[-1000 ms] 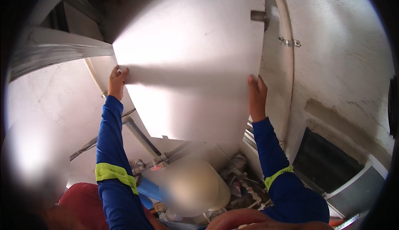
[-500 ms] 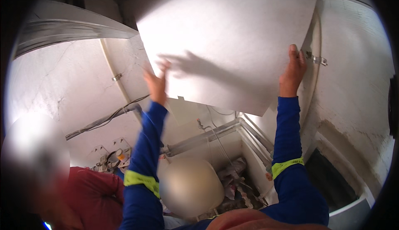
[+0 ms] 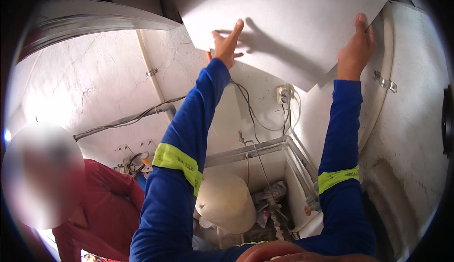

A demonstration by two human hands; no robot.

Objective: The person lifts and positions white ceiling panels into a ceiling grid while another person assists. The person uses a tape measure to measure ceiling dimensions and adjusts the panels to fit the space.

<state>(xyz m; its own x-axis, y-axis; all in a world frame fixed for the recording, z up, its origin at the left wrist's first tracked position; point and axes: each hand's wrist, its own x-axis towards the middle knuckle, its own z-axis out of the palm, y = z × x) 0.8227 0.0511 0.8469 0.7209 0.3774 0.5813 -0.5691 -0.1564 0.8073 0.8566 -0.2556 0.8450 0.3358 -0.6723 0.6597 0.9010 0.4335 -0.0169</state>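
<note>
A large flat white panel (image 3: 288, 21) is raised overhead and tilted across the top of the view. My right hand (image 3: 355, 49) grips its right edge, thumb along the lit face, the other fingers partly hidden at the edge. Near the panel's lower left corner is my left hand (image 3: 228, 44), its fingers spread apart in front of the face and casting a shadow on it. Whether those fingertips touch the panel I cannot tell. Both my arms reach upward in blue sleeves with yellow-green bands.
A person in a red top (image 3: 106, 186) is close on my left. Below are a rounded cream tank (image 3: 227, 203) and grey pipes (image 3: 248, 151) along a ledge. A wall socket (image 3: 283, 94) with cables sits beneath the panel. A clamped pipe (image 3: 385, 68) runs down the right wall.
The panel and both hands now appear higher and further right, though the view has shifted too. My left hand has come inward along the panel, and the socket below has come into sight.
</note>
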